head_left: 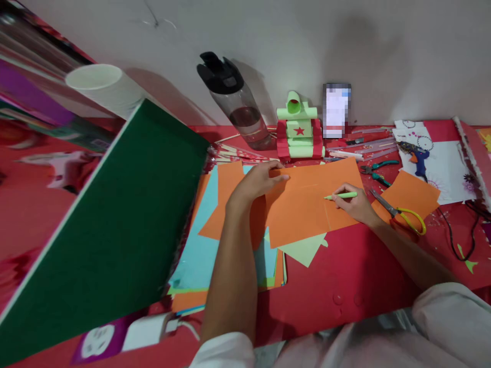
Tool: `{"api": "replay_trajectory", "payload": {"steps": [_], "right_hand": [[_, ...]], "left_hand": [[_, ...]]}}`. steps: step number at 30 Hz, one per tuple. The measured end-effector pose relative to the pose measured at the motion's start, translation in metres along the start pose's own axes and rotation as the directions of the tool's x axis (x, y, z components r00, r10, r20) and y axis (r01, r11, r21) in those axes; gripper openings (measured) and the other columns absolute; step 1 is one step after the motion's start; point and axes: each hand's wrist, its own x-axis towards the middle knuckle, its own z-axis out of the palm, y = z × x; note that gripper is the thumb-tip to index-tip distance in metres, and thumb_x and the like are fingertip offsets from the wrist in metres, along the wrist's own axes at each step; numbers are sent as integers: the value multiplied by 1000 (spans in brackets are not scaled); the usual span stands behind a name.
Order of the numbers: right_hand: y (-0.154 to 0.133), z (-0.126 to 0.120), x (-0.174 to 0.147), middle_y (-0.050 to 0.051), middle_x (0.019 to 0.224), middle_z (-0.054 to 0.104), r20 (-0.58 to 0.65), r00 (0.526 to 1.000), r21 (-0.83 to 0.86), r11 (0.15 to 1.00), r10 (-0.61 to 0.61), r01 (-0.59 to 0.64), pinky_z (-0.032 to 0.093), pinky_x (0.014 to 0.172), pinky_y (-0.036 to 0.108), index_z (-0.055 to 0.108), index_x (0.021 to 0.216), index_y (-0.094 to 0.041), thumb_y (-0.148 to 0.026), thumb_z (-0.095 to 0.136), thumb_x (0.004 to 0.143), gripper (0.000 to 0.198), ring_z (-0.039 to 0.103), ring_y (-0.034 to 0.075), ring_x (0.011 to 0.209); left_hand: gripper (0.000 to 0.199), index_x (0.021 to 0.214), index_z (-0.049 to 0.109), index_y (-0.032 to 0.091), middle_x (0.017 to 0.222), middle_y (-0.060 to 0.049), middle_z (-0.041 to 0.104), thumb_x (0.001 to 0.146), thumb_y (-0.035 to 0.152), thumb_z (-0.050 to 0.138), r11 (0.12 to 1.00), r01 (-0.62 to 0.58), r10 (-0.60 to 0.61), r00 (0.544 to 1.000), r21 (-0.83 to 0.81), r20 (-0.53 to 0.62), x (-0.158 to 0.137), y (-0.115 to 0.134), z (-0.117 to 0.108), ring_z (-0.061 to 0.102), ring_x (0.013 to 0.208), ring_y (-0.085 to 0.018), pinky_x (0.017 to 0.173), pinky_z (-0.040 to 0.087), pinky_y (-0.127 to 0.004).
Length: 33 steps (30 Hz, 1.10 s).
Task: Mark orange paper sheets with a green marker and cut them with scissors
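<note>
A large orange sheet of paper (307, 204) lies in front of me, with faint lines on it. My left hand (264, 180) rests on its upper left part, fingers stretched and the thumb apart. Between the fingers of my right hand (351, 201) is a light green pen (347, 195), its tip at the sheet right of the middle. Beneath the sheet, a pale green paper piece (305, 250) sticks out. To the left is a stack of coloured paper with a light blue sheet (199, 258). Yellow-handled scissors (399, 210) lie right of my right hand, partly on a smaller orange piece (416, 193).
A green board (130, 214) stands tilted at the left, near a white paper cup (103, 87). Along the wall are a water bottle (245, 110), a green and red paper model (299, 133) and a phone (336, 111). Pliers (379, 171) and a glue gun (418, 156) lie right.
</note>
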Motion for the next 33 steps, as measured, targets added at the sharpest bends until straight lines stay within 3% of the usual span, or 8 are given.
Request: {"api": "replay_trajectory", "payload": {"steps": [14,19,33], "right_hand": [[-4,-1,-2,-1,66,70,10,999,-15,999,32,-32,48,54,27,66,80,-24,-45,75,87,24,62,15,56],[-6,0,3,1,73,73,-4,1000,78,997,26,-26,51,58,27,66,83,-23,-46,73,89,25,65,16,59],[3,2,13,0,77,75,-44,998,-15,999,-32,32,53,65,28,68,88,-24,-45,71,93,22,71,17,69]], "left_hand": [[58,95,66,21,99,-5,71,70,73,75,1000,-4,4,1000,-7,-12,0,0,1,62,97,-28,85,47,-36],[53,92,65,21,95,-5,69,73,70,74,1000,-18,18,1000,-7,-10,1,-1,1,62,95,-27,82,46,-36],[40,92,64,22,96,-4,70,77,58,71,999,-51,51,999,-10,8,3,-7,1,62,93,-26,85,45,-36]]}}
